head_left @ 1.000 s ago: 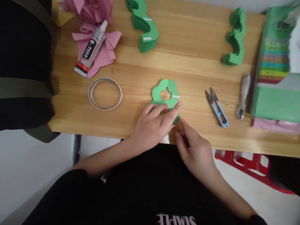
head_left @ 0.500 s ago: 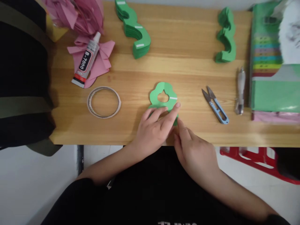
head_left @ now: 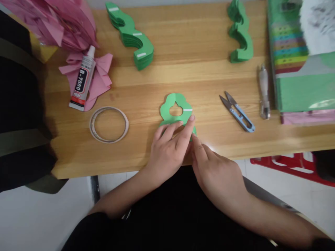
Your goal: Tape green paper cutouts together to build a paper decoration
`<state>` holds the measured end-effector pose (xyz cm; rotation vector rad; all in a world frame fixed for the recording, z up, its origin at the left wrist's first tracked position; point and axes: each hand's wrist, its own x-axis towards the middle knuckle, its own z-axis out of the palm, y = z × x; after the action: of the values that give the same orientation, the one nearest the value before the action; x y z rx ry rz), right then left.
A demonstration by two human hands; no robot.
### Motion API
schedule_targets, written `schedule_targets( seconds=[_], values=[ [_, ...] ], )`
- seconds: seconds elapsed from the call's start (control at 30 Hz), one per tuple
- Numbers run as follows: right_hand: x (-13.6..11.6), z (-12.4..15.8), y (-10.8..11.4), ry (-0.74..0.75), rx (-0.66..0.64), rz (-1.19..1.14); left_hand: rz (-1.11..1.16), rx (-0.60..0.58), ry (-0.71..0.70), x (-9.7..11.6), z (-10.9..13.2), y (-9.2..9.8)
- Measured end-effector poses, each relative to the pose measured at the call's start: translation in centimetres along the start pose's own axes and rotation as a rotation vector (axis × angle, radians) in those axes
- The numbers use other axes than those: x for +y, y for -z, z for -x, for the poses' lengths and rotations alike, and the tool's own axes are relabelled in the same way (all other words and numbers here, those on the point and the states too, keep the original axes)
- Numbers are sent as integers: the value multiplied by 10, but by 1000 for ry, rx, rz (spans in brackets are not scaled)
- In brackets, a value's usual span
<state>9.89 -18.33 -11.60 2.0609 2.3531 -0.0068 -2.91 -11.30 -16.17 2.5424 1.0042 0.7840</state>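
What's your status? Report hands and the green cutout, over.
Left hand flat on green cutout, fingers spread. Right hand fingertips at its near edge, grip hidden. Snips apart, to its right.

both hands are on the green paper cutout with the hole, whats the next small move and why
Probably pinch and lift the lower right edge of the green paper cut-out with the right hand. The left hand lies flat on its lower half, pinning it to the wooden table, and the right fingertips touch that edge, so a small lift there looks easiest.
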Motion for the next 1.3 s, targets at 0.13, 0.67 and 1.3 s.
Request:
schedule_targets(
  seconds=[0.13, 0.67, 1.3],
  values=[
    [6, 5, -2, -62, -18, 7, 5, -14, 1, 0, 0, 0],
    [9, 3, -5, -53, -22, -65, 1, -22, 11, 0, 0, 0],
    [6, 2, -3, -38, -37, 31, -28, -35, 2, 1, -1, 0]
  ],
)
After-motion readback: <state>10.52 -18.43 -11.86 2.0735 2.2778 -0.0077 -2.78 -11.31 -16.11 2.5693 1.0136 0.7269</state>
